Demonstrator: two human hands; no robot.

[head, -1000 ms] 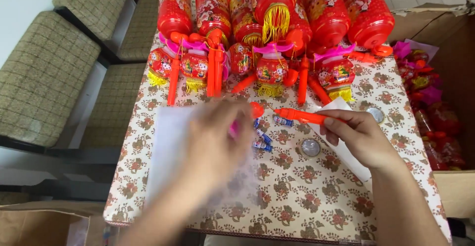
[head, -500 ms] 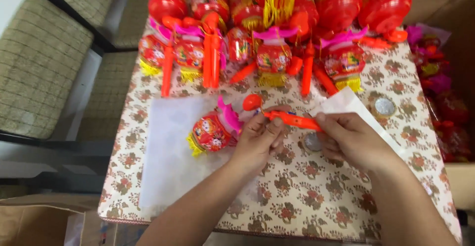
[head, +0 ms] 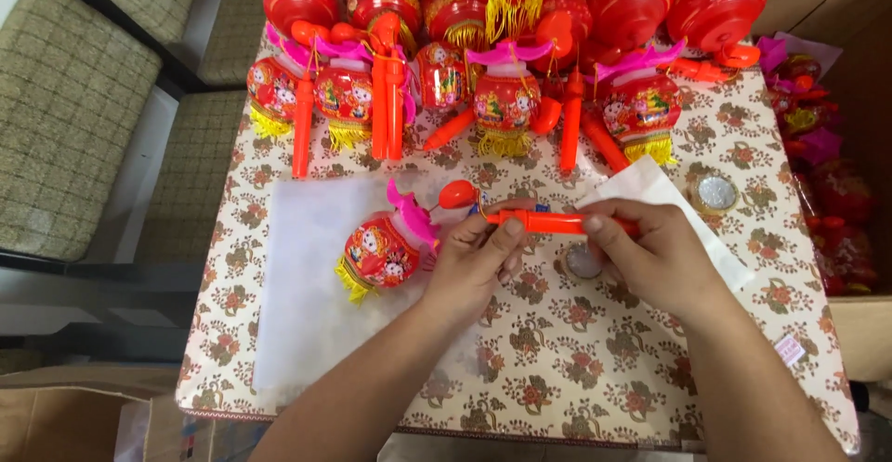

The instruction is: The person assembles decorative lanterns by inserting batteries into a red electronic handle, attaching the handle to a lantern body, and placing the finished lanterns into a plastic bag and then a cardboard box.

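A: What's different from a second ago?

B: The left hand (head: 474, 271) was sweeping blurred over the clear plastic sheet (head: 307, 285); now it sits at the orange stick (head: 557, 224), fingers pinching its left end. The right hand (head: 650, 257) grips the other end, as it did before.

A: And the small lantern (head: 379, 250)?

B: It wasn't in front of the hands then. Now it lies tilted on the sheet, just left of the left hand, its pink top toward the stick's round tip.

A: So both hands are closed on the stick?

B: Yes, held level above the desk (head: 557, 369). I judge the work has moved from fetching to joining lantern and stick. The finished lanterns (head: 502, 99) stand untouched at the far edge.
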